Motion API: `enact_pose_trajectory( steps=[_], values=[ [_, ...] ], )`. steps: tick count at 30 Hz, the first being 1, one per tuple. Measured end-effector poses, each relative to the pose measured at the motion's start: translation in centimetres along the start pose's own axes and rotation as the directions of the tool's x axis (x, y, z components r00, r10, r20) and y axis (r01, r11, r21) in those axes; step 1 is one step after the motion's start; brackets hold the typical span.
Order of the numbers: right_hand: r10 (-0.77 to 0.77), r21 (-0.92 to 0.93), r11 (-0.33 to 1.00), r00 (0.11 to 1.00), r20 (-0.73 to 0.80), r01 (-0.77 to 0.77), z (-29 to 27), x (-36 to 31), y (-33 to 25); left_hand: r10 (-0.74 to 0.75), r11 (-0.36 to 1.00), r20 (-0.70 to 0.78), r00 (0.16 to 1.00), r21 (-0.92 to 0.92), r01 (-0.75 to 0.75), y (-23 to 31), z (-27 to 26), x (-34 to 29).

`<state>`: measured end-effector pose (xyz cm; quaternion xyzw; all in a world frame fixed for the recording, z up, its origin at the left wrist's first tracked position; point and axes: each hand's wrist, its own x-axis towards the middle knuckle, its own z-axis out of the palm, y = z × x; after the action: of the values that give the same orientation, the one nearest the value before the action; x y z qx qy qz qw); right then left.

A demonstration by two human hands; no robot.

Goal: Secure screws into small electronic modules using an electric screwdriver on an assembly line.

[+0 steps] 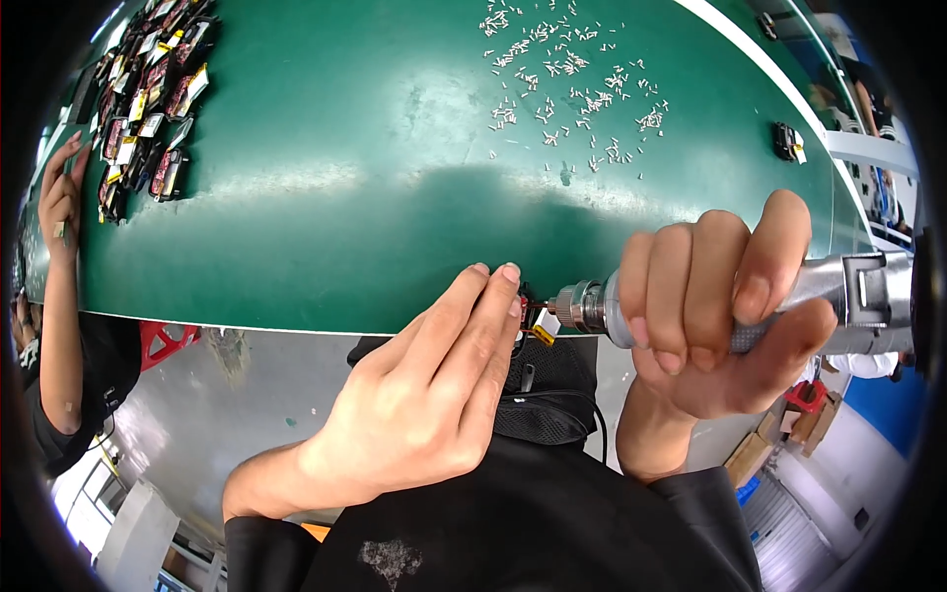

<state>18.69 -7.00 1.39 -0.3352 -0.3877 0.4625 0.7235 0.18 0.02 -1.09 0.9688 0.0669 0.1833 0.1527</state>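
My right hand (715, 306) is wrapped around a silver and grey power screwdriver (584, 307), held level with its tip toward the left. That tip meets a small dark electronic unit (524, 314) with red parts and a yellow-and-white tag (544, 327) at the table's near edge. The fingers of my left hand (419, 380), pressed together, cover most of this unit and hold it against the bit. Whether the bit sits in a screw cannot be made out.
Many small screws (592, 99) lie scattered on the green table (326, 118). Black units with yellow tags (148, 109) are heaped at the far left, beside another person's hand (61, 207). A single similar unit (787, 141) lies near the right edge.
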Motion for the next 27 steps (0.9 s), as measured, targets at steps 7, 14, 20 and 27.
enact_pose_trajectory(
  steps=[7, 14, 20, 27],
  values=[
    [0.015, -0.143, 0.99, 0.998, 0.067, -0.006, 1.3, 1.3, 0.0, -0.024, 0.994, -0.028, 0.999, -0.105, 0.021, -0.9, -0.2, 0.0],
    [-0.001, 0.168, 0.986, 0.993, 0.121, -0.02, 1.7, 2.1, 0.6, 0.026, 0.999, 0.057, 0.998, -0.044, -0.024, -0.8, -1.9, -0.4],
    [-0.241, 0.428, 0.889, 0.96, 0.14, 0.16, -0.4, 0.8, -0.7, -0.049, 0.995, 0.013, 0.999, -0.091, 0.05, -2.9, -3.9, -1.3],
    [-0.154, 0.373, 0.914, 0.987, -0.05, 0.161, -1.9, -2.6, -0.1, -0.408, 0.784, -0.441, 0.799, 0.28, 0.555, -14.3, -11.3, -1.5]
  ],
)
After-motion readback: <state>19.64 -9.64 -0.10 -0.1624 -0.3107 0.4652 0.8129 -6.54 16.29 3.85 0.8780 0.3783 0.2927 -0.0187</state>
